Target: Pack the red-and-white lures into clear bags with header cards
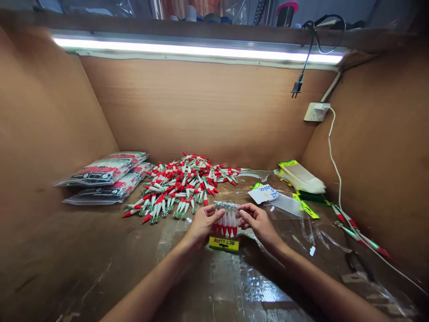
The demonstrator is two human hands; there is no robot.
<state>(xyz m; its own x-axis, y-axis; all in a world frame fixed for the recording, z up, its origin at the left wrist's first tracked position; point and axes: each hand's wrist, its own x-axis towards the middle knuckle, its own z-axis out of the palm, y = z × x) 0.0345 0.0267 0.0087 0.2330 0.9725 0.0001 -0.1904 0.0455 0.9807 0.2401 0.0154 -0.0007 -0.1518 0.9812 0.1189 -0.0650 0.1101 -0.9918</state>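
My left hand (202, 222) and my right hand (256, 220) hold between them a clear packet of red-and-white fishing lures (226, 223), one hand on each side. The packet has a yellow header card (223, 243) at its near end, which points toward me. It hovers just above the brown table (110, 264). Behind my hands lies a large heap of loose red, white and green lures (181, 183).
Filled, stacked bags (106, 175) lie at the left. Empty clear packets with yellow headers (300, 178) and a white paper slip (264, 194) sit at the right. Some loose lures (355, 230) and a white cable (338, 179) run along the right wall. Brown walls enclose three sides.
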